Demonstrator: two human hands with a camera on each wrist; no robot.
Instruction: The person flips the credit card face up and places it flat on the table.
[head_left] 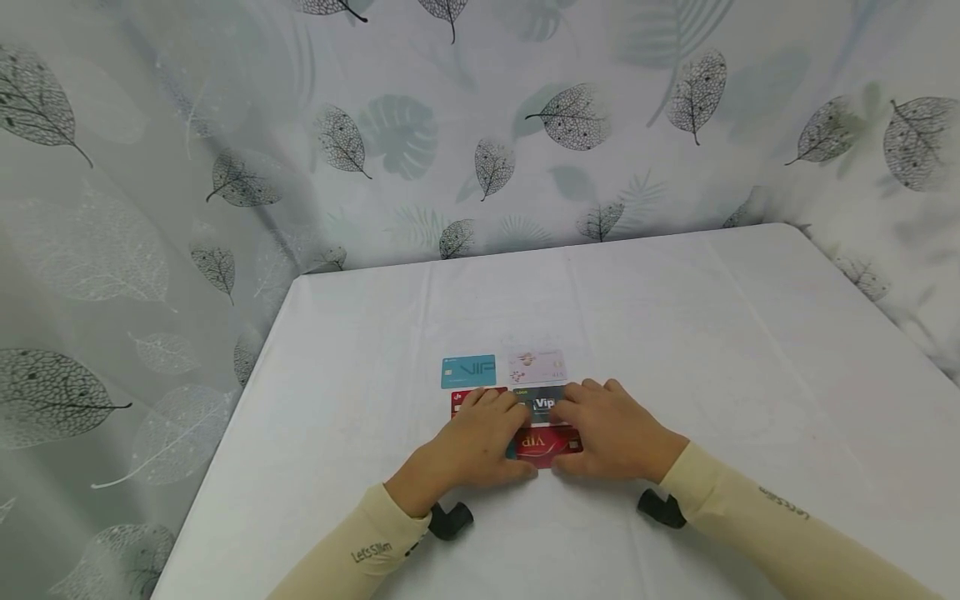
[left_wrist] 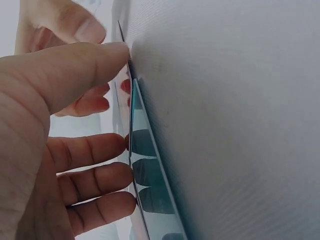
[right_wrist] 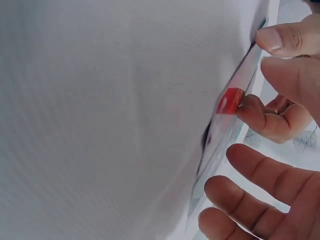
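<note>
My left hand lies over the left part of a small group of cards, with its fingertips on a red card and its thumb at the front edge. In the left wrist view, its fingers reach flat to a teal card that stands slightly off the surface. My right hand spreads at the right side, touching a dark grey "Vip" card and a red "VIP" card. Its fingers look relaxed in the right wrist view. Behind the hands lie a blue "VIP" card and a pink card.
The cards lie on a white-covered table. A leaf-patterned curtain hangs behind and on both sides of it. Black pieces sit under each wrist by the sleeves.
</note>
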